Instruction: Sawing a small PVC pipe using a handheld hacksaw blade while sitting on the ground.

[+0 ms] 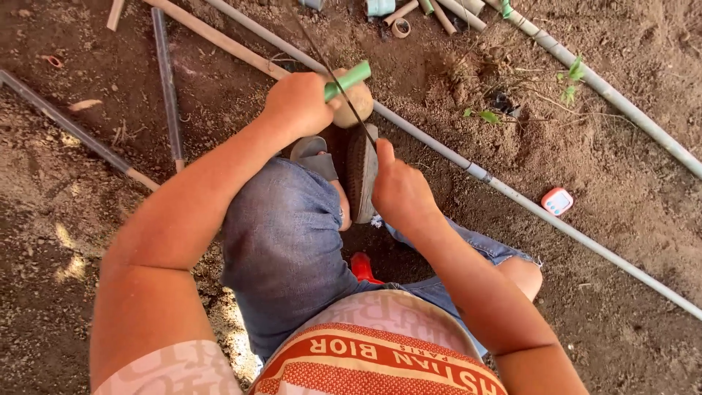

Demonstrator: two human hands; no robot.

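Seemingly green pipe (348, 80) between both hands (298, 104)

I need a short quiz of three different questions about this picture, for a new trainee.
1. True or false: the left hand holds a short green pipe.
2. What does the right hand grip? A) a thin saw blade B) a hammer C) a brush
3. Fill in: the small red and white device lies on the soil beside a long grey ____.

Key: 1 true; 2 A; 3 pipe.
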